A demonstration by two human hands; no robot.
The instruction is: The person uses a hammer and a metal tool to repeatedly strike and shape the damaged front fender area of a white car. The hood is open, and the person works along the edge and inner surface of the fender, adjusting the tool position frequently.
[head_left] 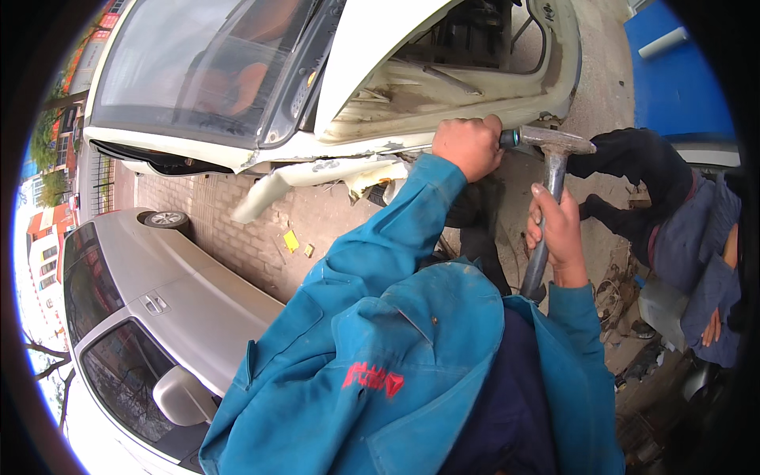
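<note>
My left hand (467, 149) is closed around a screwdriver (511, 138) with a black and teal handle. Its thin shaft runs left along the damaged edge of a white car body (372, 127); the tip is hard to make out. In my right hand (558, 226) is a hammer (556, 141), gripped partway down its grey handle. The hammer's head is at the butt of the screwdriver handle, touching it or very close. Below the shaft, a bent white strip of bodywork (317, 172) hangs from the car, its edges torn.
A silver car (182, 269) stands at the left on brick paving (222, 226). To the right, another person in dark clothes (689, 226) is close by, with debris on the ground. A blue panel (677, 79) is at the upper right. A yellow scrap (290, 241) lies on the paving.
</note>
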